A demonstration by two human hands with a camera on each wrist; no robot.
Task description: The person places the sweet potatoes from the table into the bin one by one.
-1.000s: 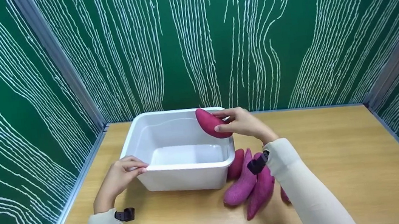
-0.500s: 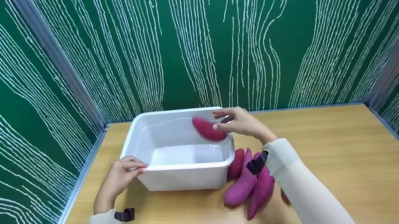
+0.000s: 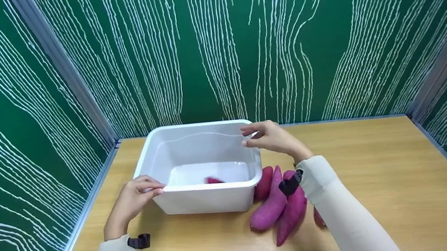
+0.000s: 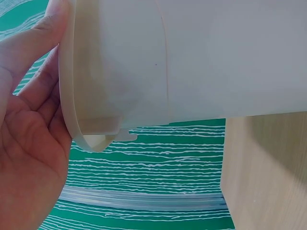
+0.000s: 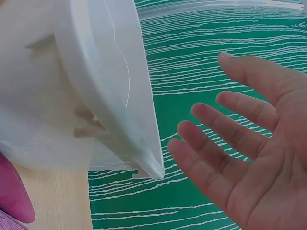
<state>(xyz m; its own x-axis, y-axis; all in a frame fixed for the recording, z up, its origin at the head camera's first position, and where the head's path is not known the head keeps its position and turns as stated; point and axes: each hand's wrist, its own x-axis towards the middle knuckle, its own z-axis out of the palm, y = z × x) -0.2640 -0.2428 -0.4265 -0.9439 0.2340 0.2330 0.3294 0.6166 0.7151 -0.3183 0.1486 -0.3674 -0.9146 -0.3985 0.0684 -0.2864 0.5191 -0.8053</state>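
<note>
Okay, my left hand (image 3: 138, 193) pinches the white tub (image 3: 203, 201) by its rim (image 3: 188, 187), likely to steady it, with my right hand (image 3: 271, 137) empty, fingers apart, red sweet potato (image 3: 213, 180) inside down-left of it, purple sweet potatoes (image 3: 269, 210) on the desk (image 3: 404, 175) nearer me.

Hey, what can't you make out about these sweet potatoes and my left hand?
Head view: the sweet potato inside the white bin, blurred and partly hidden by the bin's near wall.
Head view: another sweet potato, mostly hidden by your right sleeve.
Right wrist view: the lower-left sweet potato, cut off by the left edge.
Left wrist view: some fingertips of your left hand, hidden behind the bin's rim.
</note>
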